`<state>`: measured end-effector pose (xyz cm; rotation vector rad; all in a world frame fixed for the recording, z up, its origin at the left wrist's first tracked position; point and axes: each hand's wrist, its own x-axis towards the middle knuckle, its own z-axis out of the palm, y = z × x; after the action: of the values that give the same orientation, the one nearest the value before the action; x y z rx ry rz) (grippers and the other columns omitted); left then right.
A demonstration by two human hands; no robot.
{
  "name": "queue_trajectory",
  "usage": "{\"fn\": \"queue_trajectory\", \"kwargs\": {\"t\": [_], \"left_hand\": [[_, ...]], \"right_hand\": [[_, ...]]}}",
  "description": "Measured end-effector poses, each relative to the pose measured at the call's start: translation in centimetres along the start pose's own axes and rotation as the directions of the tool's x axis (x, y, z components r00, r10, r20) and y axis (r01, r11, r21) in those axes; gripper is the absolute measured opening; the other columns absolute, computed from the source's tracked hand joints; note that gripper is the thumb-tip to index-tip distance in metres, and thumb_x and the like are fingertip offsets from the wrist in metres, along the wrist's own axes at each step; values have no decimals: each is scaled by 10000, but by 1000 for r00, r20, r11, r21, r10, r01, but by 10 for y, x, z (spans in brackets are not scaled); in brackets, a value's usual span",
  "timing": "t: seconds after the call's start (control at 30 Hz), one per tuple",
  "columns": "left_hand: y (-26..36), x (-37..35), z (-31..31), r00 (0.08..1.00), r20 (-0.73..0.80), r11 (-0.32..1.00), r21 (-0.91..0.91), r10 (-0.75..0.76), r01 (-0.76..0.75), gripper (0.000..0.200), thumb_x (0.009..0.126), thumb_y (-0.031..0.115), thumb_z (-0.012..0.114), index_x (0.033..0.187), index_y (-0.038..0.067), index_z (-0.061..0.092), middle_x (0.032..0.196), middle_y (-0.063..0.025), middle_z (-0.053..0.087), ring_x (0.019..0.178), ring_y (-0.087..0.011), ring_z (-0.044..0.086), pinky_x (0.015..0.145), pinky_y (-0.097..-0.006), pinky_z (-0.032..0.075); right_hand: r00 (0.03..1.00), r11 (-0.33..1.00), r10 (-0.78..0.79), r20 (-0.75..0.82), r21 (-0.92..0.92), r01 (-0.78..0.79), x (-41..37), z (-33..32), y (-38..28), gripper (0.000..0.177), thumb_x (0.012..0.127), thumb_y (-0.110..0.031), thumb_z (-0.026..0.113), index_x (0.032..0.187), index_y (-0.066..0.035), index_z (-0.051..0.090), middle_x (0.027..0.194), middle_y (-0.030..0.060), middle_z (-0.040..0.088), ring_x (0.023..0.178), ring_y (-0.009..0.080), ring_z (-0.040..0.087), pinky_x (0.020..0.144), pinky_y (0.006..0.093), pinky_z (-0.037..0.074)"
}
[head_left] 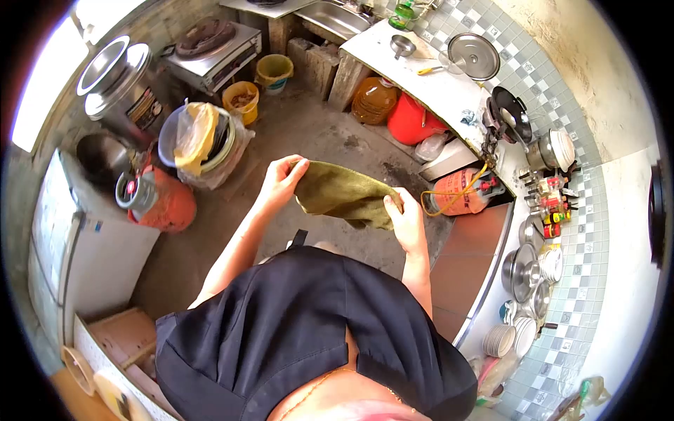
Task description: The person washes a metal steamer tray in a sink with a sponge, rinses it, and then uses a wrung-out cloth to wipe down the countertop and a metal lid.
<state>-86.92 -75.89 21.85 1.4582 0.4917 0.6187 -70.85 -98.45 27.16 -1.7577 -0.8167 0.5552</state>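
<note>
An olive-green cloth (pixel 344 194) is stretched between my two hands in front of my body, above the floor. My left hand (pixel 282 181) pinches its left end, thumb along the upper edge. At the opposite end, my right hand (pixel 408 219) grips the corner between thumb and fingers. The upper edge runs fairly straight while the lower part sags in loose folds. Both hands are closed, and some fingertips are hidden behind the fabric.
To the right runs a counter (pixel 449 91) with pans, bottles and stacked plates (pixel 499 340). An orange gas cylinder (pixel 460 191) stands below it. On the left are a fridge (pixel 105 245), another gas cylinder (pixel 161 200) and a bagged tub (pixel 228 147). Yellow buckets (pixel 240 102) sit on the concrete floor.
</note>
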Motion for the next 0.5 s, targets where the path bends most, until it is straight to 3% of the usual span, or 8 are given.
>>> {"fn": "queue_trajectory", "kwargs": {"t": [0.1,0.2,0.23,0.3,0.33,0.37,0.43,0.5], "left_hand": [[12,57,13,994,102,998,-37,-42,47,278,960,257,548,914,-9,617,785,38,603,710,-35,514,641,-214,430],[-5,114,25,969,228,992,96,-98,78,301,966,261,534,980,-27,622,806,31,612,760,-62,525,688,-239,442],[-8,133,30,967,242,985,168,-77,37,287,958,242,539,1005,-28,622,795,6,622,795,-80,538,709,-239,443],[-15,170,40,964,259,966,226,60,-121,244,918,199,586,989,-29,635,798,-96,610,722,-144,557,647,-282,455],[-17,191,42,937,292,939,223,192,-262,232,894,160,605,1025,-30,625,921,-128,614,795,-213,599,683,-298,473],[-18,212,38,930,334,933,261,155,-249,247,874,123,613,1072,-25,610,1007,-135,603,829,-251,610,713,-312,484],[-17,260,25,898,418,903,319,137,-287,280,863,105,615,1110,-25,592,1061,-146,582,844,-259,612,725,-322,488],[-12,307,8,860,508,950,241,50,-198,341,856,86,621,1163,-51,562,1157,-171,561,1003,-248,607,825,-325,502]], "right_hand": [[994,996,81,72,-53,-77,46,-1,4,205,937,-166,569,1030,16,580,821,-2,591,758,68,501,702,233,426],[990,942,141,30,304,-143,106,26,22,260,967,-187,516,1115,15,585,966,24,622,890,93,549,821,254,441],[983,857,181,-14,492,-151,131,36,27,282,979,-196,494,1145,14,582,1034,36,627,951,105,560,869,263,440],[983,794,161,87,580,-181,186,53,40,343,1003,-237,440,1225,4,540,1155,52,591,1051,120,538,927,270,426],[982,735,161,93,653,-183,218,63,48,343,1009,-254,425,1229,-14,533,1145,50,588,1050,120,532,924,264,427],[985,728,70,159,666,-159,248,67,39,343,1002,-294,442,1191,-28,546,1105,41,589,1015,109,528,894,256,434],[994,848,82,72,519,-107,313,76,54,326,905,-303,628,1089,-38,581,1007,28,605,911,98,540,809,253,448],[971,835,110,211,511,-206,369,69,53,285,867,-234,671,1053,-30,605,954,23,630,863,110,568,782,261,463]]}}
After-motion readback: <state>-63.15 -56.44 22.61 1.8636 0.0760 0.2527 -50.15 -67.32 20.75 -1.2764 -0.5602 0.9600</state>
